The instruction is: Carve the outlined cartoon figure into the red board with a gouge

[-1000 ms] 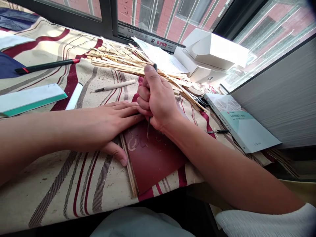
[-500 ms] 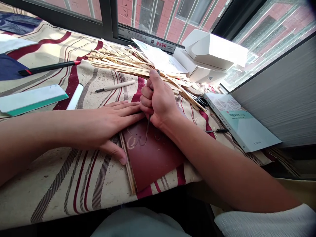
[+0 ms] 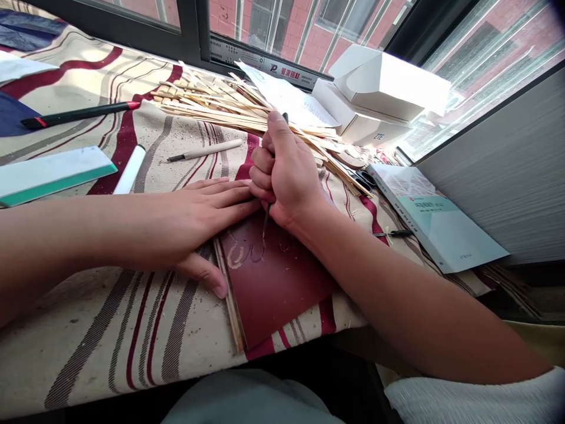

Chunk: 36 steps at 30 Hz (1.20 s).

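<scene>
Head view: right hand (image 3: 285, 174), fingers (image 3: 260, 165) curled shut around a slim carving tool (image 3: 266, 218), a close grip that steadies its tip on the dark red board (image 3: 278, 288); left hand (image 3: 194, 224) lies open, empty, thumb against a wooden strip (image 3: 228, 294). Striped cloth-covered counter (image 3: 88, 347) carries wood slats (image 3: 212, 106) below the window frame (image 3: 194, 29)

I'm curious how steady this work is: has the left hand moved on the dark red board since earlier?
No. The left hand sits in the same spot against the dark red board, its thumb tip beside the board's wooden edge strip as before.
</scene>
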Motion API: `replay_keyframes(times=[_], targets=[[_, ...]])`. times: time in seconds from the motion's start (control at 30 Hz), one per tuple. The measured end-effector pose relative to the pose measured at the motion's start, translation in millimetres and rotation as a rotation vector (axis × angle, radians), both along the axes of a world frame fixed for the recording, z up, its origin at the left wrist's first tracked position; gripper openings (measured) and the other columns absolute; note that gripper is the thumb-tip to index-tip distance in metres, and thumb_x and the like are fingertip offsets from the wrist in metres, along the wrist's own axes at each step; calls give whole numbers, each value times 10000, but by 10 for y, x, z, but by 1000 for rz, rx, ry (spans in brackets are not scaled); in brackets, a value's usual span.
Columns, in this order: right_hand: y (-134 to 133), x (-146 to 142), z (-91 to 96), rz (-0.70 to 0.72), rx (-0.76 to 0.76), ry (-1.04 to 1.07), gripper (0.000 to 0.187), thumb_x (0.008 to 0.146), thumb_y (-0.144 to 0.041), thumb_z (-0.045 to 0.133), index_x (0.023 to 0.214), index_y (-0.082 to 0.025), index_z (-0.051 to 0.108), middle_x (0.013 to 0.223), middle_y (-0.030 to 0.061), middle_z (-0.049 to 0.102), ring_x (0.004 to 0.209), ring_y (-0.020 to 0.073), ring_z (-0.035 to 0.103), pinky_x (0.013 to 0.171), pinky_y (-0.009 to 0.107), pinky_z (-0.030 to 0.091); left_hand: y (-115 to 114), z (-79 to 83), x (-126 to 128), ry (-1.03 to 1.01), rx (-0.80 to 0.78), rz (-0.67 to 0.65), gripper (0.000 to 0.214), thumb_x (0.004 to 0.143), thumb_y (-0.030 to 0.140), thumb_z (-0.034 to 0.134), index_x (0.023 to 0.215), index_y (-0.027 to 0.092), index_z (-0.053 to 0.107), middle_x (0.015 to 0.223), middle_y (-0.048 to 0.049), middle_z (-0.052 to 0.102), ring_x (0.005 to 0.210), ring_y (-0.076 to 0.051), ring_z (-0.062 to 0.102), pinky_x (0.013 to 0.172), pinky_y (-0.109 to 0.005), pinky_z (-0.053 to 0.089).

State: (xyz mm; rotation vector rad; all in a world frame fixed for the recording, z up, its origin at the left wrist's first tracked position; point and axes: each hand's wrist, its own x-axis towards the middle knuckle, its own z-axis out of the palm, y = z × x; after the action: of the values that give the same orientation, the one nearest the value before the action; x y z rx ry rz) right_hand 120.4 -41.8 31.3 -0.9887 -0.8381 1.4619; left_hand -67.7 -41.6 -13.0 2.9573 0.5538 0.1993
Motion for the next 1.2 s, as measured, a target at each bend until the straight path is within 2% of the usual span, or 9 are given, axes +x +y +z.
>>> replay_keyframes(times=[0.17, 0.3, 0.43, 0.53, 0.63, 0.77, 0.93, 1.07, 1.2], targets=[[-18, -34, -18, 24, 21, 2, 532, 1078, -480, 573, 678, -238, 319, 439, -121, 236, 364, 51, 145, 356, 203, 141, 25, -22, 16, -60, 21, -31, 1161, 896, 928, 419, 1710, 113, 273, 1765, -218, 303, 1641, -364, 296, 1324, -392, 173], [-18, -40, -32, 22, 1, -8, 523, 1078, -484, 575, 691, -239, 324, 434, -123, 234, 359, 47, 158, 358, 195, 127, -6, 30, 43, -31, -16, -5, 1187, 873, 942, 434, 1688, 86, 323, 1742, -244, 338, 1634, -375, 310, 1333, -430, 186], [-4, -10, -31, 31, -40, -11, 564, 1036, -564, 618, 703, -249, 291, 462, -130, 216, 376, 43, 151, 369, 193, 123, -30, 57, 42, -10, -29, 8, 1162, 888, 932, 418, 1694, 101, 313, 1757, -242, 306, 1646, -390, 280, 1337, -474, 214], [1, 2, -15, 17, -54, -7, 580, 1022, -609, 613, 711, -254, 276, 467, -133, 204, 381, 45, 144, 370, 191, 123, -3, 38, 40, 0, -67, 18, 1214, 846, 965, 445, 1713, 130, 283, 1777, -230, 268, 1661, -401, 234, 1351, -483, 193], [7, 0, 0, 15, -58, -9, 565, 1047, -597, 575, 716, -251, 275, 463, -131, 207, 376, 45, 146, 367, 186, 129, 27, 18, 47, 22, -98, 39, 1276, 788, 981, 525, 1728, 162, 254, 1790, -217, 238, 1660, -418, 226, 1361, -487, 175], [13, -7, -1, 17, -52, -19, 556, 1065, -576, 550, 711, -247, 273, 456, -130, 205, 378, 47, 145, 362, 184, 142, 23, 23, 55, 21, -97, 32, 1283, 796, 962, 551, 1737, 155, 221, 1794, -220, 222, 1661, -418, 221, 1364, -485, 158], [-24, -40, -13, 41, 65, -31, 559, 1028, -558, 626, 690, -247, 307, 490, -120, 220, 397, 52, 162, 379, 206, 166, -22, 61, 55, -19, -70, 3, 1189, 876, 914, 496, 1715, 106, 258, 1773, -242, 266, 1654, -392, 249, 1348, -473, 173], [-66, -85, -27, 104, 174, -104, 512, 1046, -460, 639, 682, -228, 366, 499, -114, 253, 431, 44, 206, 406, 191, 215, -36, 91, 77, -13, -98, 11, 1169, 839, 925, 531, 1665, 113, 379, 1748, -237, 326, 1651, -370, 267, 1347, -455, 162], [-100, -102, -39, 102, 139, -116, 524, 1041, -488, 639, 685, -235, 351, 511, -114, 265, 424, 41, 201, 412, 191, 220, -30, 108, 105, 4, -87, 8, 1152, 841, 905, 564, 1653, 107, 395, 1737, -232, 348, 1644, -359, 288, 1345, -433, 169]])
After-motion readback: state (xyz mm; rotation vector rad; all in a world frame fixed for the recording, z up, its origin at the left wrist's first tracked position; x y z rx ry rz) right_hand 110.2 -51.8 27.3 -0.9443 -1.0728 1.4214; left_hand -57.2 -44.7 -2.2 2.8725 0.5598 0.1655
